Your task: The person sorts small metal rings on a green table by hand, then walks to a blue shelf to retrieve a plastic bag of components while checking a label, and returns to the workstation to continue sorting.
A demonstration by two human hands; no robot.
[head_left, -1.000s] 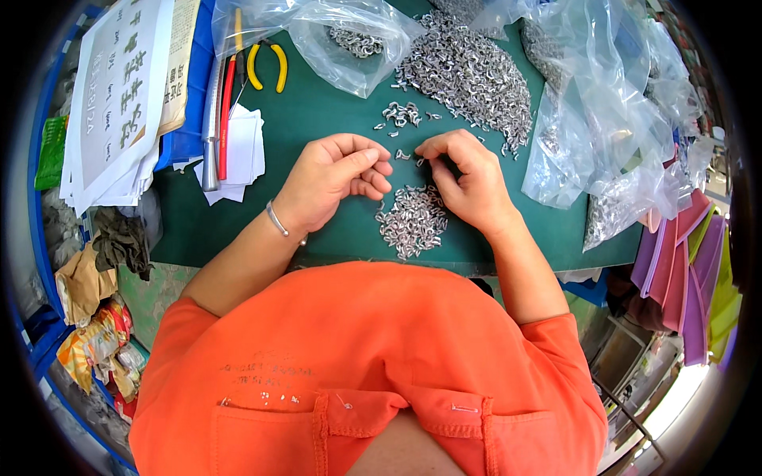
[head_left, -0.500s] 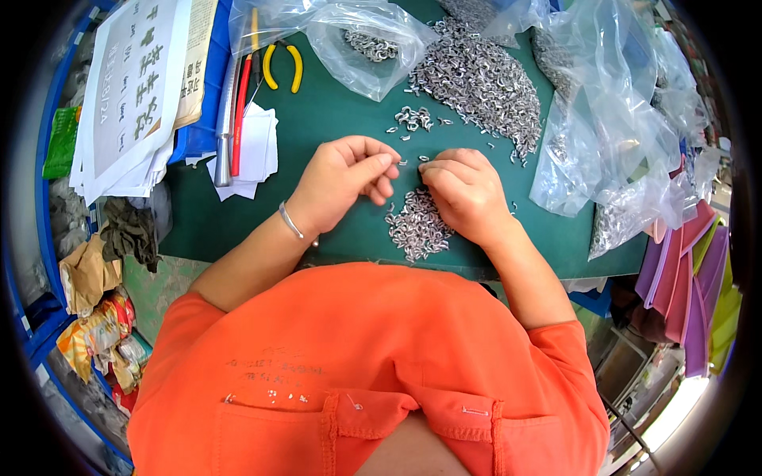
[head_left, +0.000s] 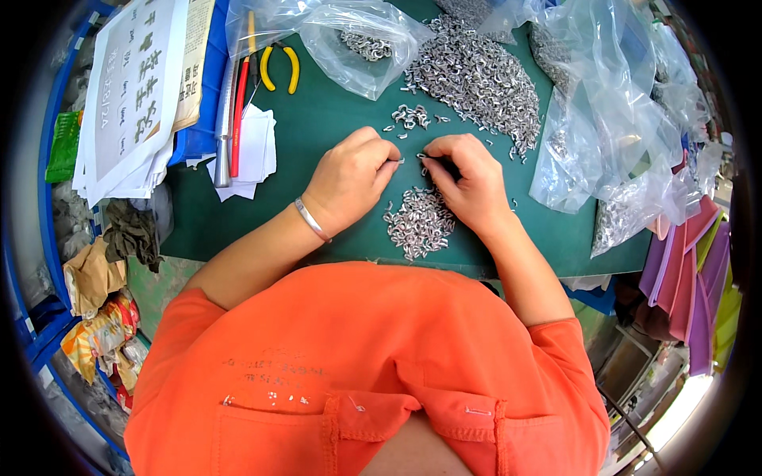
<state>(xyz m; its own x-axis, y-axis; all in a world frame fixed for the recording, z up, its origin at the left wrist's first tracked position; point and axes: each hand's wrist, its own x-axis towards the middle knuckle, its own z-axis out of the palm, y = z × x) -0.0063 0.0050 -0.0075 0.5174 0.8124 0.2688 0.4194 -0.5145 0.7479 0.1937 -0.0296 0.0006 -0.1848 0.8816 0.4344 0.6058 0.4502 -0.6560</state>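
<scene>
My left hand [head_left: 352,178] rests on the green mat [head_left: 317,127], fingers curled, pinching a small silver metal piece at its fingertips. Close beside it my right hand [head_left: 468,182] curls over another small metal piece, a dark part showing under the thumb. A small heap of silver metal pieces [head_left: 418,223] lies just below both hands. A few loose pieces [head_left: 410,116] sit just above them. A big pile of the same pieces [head_left: 476,71] spreads at the far side of the mat.
Clear plastic bags [head_left: 611,119] with more pieces crowd the right side and another bag [head_left: 357,40] lies at the top. Yellow-handled pliers [head_left: 278,67], red-handled tools [head_left: 238,119], white paper [head_left: 254,151] and printed sheets [head_left: 135,95] lie at the left. Coloured sheets [head_left: 690,270] hang at the right.
Both hands stayed over the small heap, fingers shifting slightly as they work small pieces. The camera view shifted a little.
</scene>
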